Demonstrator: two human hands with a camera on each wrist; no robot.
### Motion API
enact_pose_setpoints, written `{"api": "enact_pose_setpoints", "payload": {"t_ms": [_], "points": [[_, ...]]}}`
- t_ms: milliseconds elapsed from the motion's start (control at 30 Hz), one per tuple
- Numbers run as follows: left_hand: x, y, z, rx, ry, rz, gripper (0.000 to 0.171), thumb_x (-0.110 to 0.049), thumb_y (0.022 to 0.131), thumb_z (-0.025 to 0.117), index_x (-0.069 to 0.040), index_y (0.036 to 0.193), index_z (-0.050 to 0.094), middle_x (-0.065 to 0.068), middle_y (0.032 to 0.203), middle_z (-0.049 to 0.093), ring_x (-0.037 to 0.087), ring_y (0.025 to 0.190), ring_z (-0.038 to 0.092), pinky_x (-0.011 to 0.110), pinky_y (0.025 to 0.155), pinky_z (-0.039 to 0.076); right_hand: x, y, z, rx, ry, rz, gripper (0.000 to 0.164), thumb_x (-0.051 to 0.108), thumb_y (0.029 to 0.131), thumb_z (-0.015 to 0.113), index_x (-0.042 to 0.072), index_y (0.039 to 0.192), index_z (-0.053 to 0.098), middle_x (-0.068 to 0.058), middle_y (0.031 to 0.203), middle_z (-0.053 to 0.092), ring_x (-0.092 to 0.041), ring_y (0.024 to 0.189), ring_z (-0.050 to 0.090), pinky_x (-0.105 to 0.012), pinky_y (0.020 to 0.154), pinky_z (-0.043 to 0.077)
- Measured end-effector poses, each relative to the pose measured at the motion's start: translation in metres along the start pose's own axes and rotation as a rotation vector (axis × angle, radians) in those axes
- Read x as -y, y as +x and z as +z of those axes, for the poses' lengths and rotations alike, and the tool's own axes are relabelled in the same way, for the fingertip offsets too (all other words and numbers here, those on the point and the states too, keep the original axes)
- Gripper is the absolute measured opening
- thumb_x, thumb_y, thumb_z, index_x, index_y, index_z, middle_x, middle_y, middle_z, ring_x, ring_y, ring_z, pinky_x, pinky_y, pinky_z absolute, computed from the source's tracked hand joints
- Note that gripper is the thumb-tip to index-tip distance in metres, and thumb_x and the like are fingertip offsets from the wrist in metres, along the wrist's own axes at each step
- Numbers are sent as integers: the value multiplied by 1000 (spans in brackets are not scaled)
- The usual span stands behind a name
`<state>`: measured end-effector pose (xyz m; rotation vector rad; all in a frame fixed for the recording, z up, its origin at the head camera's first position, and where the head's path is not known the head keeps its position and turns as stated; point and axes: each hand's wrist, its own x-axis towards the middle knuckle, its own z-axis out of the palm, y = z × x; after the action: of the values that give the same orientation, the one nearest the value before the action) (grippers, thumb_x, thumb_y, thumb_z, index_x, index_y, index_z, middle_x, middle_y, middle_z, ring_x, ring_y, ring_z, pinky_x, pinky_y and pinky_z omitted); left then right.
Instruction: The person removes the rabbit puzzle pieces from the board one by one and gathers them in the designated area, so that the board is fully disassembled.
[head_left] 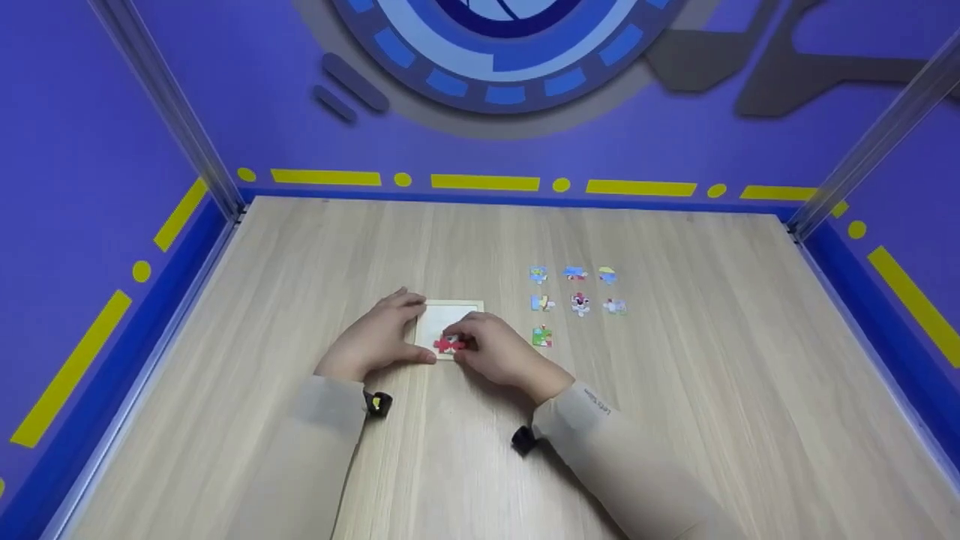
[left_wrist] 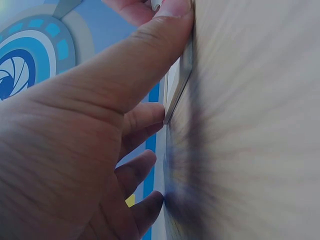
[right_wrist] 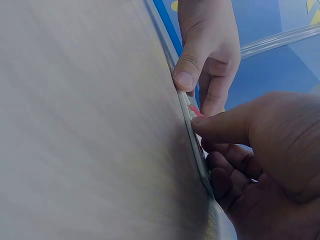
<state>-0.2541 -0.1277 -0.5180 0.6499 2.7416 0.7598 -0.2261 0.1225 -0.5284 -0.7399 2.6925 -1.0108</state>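
A small square puzzle tray (head_left: pixel 448 312) with a pale wooden rim lies on the table. My left hand (head_left: pixel 381 337) holds it at the left side, its thumb at the near edge and the index fingertip by the far left corner. Over the tray's near right part, my right hand (head_left: pixel 495 349) pinches a red jigsaw piece (head_left: pixel 445 346) between thumb and fingers. The piece is low at the tray's near edge, partly covered by the fingertips. In the right wrist view, only a sliver of the red piece (right_wrist: pixel 194 110) shows beside the right thumb (right_wrist: pixel 220 129).
Right of the tray, several loose jigsaw pieces lie in rough rows, among them a green one (head_left: pixel 542 336), a character piece (head_left: pixel 580 303) and a blue-yellow one (head_left: pixel 607 274). Purple panels (head_left: pixel 480 157) enclose the wooden table (head_left: pixel 712 360) at the back and sides.
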Motion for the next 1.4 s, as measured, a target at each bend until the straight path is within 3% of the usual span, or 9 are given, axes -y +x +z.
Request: {"api": "enact_pose_setpoints", "payload": {"t_ms": [200, 467, 767, 967, 1167, 1400], "points": [[1, 0, -1, 2, -17, -9, 107, -50, 83, 100, 1, 165, 55, 14, 179, 48, 41, 177, 25, 58, 144, 29, 1, 0, -1, 3, -15, 0, 32, 12, 106, 77, 9, 138, 80, -7, 120, 77, -20, 107, 66, -43, 100, 59], [1, 0, 2, 2, -22, -9, 108, -52, 83, 100, 0, 166, 55, 13, 179, 48, 40, 177, 24, 58, 143, 30, 3, -6, -9, 26, -53, -1, 36, 15, 108, 74, 5, 142, 77, -11, 127, 78, -24, 114, 71, -49, 108, 62], [-1, 0, 0, -5, -12, -4, 106, -50, 83, 100, 2, 164, 55, 14, 178, 49, 42, 176, 25, 59, 144, 29, 1, -17, -26, 20, 14, -51, 34, 8, 108, 74, 2, 142, 77, -12, 126, 77, -20, 108, 70, -40, 97, 62], [-1, 0, 2, -1, -21, -20, 106, -48, 83, 101, 1, 165, 55, 13, 178, 49, 39, 177, 24, 56, 145, 28, -12, -36, -48, 14, 47, -25, 34, 10, 110, 71, 9, 144, 77, -7, 136, 77, -22, 120, 72, -49, 108, 63], [-1, 1, 2, 3, -20, -23, 106, -46, 82, 102, 0, 165, 55, 12, 179, 48, 39, 178, 22, 56, 145, 27, -31, -59, -73, -13, 77, 12, 34, 11, 109, 74, 15, 143, 78, -3, 138, 74, -23, 122, 70, -44, 104, 62], [-1, 0, 2, -1, -30, -27, 105, -45, 83, 102, 1, 165, 55, 12, 179, 49, 39, 178, 23, 56, 145, 27, -57, -83, -96, -37, 75, 87, 34, 15, 111, 72, 17, 145, 77, -5, 141, 69, -28, 127, 66, -48, 107, 59]]}}
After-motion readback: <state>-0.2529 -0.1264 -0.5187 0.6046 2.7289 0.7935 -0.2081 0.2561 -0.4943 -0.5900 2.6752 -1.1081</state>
